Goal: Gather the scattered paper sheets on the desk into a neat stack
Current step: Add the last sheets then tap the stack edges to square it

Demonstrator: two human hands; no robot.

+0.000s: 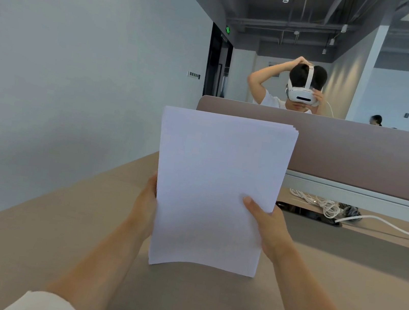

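A stack of white paper sheets (216, 183) stands upright in front of me, its lower edge at or just above the beige desk (53, 224). My left hand (146, 204) grips the stack's left edge, with the fingers hidden behind the paper. My right hand (265, 223) grips the right edge, thumb lying on the front sheet. At the top right corner the sheet edges are slightly fanned. No loose sheets show on the desk.
A brown partition (359, 152) runs along the desk's far side. Below it lie a tangle of white cables (321, 204) and a black cable slot (306, 214). A person wearing a white headset (303, 90) sits beyond the partition. A grey wall is on the left.
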